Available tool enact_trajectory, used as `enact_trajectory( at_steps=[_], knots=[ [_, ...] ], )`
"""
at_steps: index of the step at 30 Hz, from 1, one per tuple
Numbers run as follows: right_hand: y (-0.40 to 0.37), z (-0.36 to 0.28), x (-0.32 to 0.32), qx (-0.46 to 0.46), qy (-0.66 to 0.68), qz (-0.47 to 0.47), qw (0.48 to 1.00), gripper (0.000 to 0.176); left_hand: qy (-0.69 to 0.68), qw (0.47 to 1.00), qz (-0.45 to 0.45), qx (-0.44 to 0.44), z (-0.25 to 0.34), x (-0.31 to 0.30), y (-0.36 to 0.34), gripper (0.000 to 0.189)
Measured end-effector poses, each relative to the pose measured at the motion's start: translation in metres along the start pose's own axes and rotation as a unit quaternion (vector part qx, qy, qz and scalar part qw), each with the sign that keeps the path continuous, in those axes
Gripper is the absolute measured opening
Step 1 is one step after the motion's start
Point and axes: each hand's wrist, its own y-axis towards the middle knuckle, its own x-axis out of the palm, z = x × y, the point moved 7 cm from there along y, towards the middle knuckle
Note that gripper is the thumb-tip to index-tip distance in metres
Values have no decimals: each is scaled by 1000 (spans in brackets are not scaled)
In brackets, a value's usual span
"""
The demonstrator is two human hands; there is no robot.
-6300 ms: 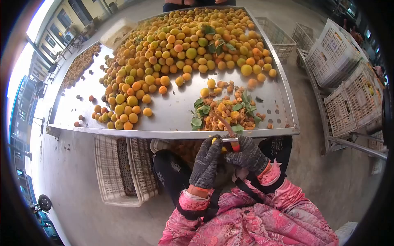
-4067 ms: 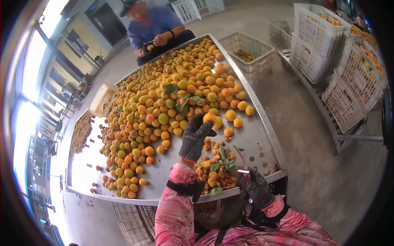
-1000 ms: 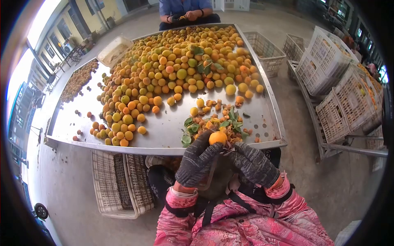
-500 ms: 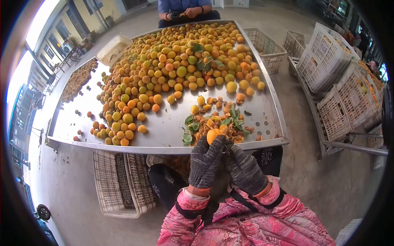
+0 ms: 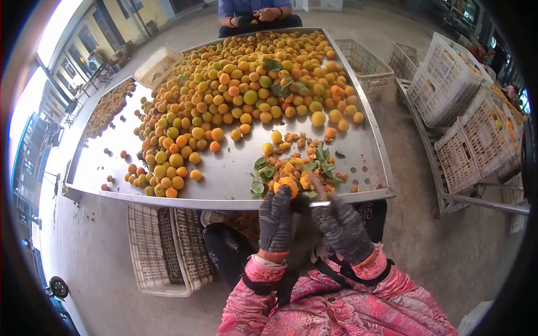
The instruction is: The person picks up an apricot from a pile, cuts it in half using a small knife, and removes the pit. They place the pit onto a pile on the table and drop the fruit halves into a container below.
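Observation:
My left hand (image 5: 275, 221), in a dark grey knit glove, is closed around an orange apricot (image 5: 287, 185) at the front edge of the metal table (image 5: 224, 203). Just to its right is my right hand (image 5: 344, 231), gloved alike, its fingers closed on a small knife (image 5: 320, 204). A bright metal part of the knife shows at the fingertips, and the rest is smeared by motion. Right beyond both hands lies a pile of brownish apricot scraps (image 5: 293, 167) with green leaves (image 5: 322, 158) among it.
A large heap of whole apricots (image 5: 235, 84) covers the table's far half. Behind it sits another person (image 5: 255, 14). A white tub (image 5: 157, 67) rests at the left edge. Plastic crates stand under the table (image 5: 148, 246) and stacked at the right (image 5: 448, 70).
My hands have moved apart a little. The right hand has turned, bringing the bright metal part into view, and the apricot sits slightly lower and further left in my left hand.

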Motion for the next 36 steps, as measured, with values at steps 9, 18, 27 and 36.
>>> enact_trajectory(
  at_steps=[9, 18, 27, 36],
  knots=[
    [19, -11, 5, -93, -5, -97, 991, 52, -12, 988, -116, -98, -14, 4, -25, 35],
    [19, 13, 41, -212, -110, 20, 971, 56, 50, 998, 27, 31, -42, -37, -25, 29],
    [15, 28, 82, -117, 165, -50, 978, 47, -298, 938, 149, -95, -27, -79, -16, 42],
    [19, 43, 101, 89, 272, -151, 946, 40, -393, 906, 25, -157, -36, -106, -25, 46]
  ],
)
